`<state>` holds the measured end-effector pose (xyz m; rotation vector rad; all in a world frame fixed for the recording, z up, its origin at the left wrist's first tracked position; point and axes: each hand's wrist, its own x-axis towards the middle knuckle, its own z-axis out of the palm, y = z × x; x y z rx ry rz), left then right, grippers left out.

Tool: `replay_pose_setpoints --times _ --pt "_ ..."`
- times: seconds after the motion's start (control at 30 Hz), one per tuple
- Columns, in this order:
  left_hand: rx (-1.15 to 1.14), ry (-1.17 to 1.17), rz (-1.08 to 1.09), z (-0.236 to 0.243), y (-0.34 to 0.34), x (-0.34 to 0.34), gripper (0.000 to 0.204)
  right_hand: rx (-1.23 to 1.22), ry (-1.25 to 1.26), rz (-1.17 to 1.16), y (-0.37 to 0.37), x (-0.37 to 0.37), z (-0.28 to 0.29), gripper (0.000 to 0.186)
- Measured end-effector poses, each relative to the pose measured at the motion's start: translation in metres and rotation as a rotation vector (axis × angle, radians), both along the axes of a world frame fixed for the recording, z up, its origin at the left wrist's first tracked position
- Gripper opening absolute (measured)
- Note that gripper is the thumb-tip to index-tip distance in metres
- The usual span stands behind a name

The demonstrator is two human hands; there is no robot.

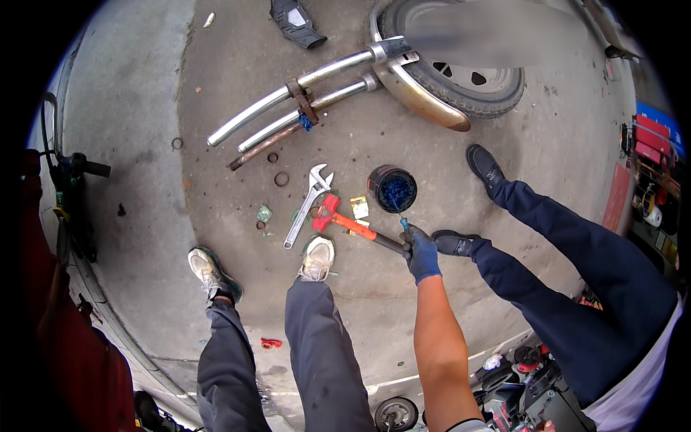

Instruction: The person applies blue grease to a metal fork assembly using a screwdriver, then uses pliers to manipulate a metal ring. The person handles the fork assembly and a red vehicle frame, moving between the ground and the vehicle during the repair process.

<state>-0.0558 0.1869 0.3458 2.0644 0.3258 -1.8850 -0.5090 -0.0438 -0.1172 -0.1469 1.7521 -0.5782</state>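
My right hand [422, 253], in a dark blue and grey work glove, is closed round the blue handle of a screwdriver [404, 224]. The screwdriver's thin shaft reaches into an open round can [372, 189] of dark blue grease [396, 191]. A red-headed hammer [328, 212] has its orange and black handle running up to the same glove; whether the fingers also hold it, I cannot tell. Beside the hammer lies a large silver adjustable wrench [306, 205]. A small yellow and white packet [359, 207] sits between hammer and can. My left hand is out of view.
Ahead lies a motorcycle front fork [273, 108] with a rusty clamp [302, 101], fender [425, 93] and wheel [497, 93]. Metal rings [281, 178] are near it. Another person's legs [554, 223] stand at right. A red tape roll [271, 343] lies by my feet.
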Motion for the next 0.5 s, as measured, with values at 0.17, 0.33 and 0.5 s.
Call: replay_pose_setpoints --times 0.17,0.33,0.5 --pt "-0.076 -0.008 0.003 -0.003 0.002 -0.005 0.030 0.020 -0.100 -0.074 -0.010 -0.003 -0.007 0.024" --pt "-0.134 0.038 0.033 -0.006 -0.016 -0.011 0.035 -0.039 -0.523 -0.307 -0.012 -0.034 0.020 0.027" --pt "-0.254 0.056 0.005 0.025 -0.044 -0.015 0.038 -0.227 -0.775 -0.189 -0.028 0.012 0.134 0.037"
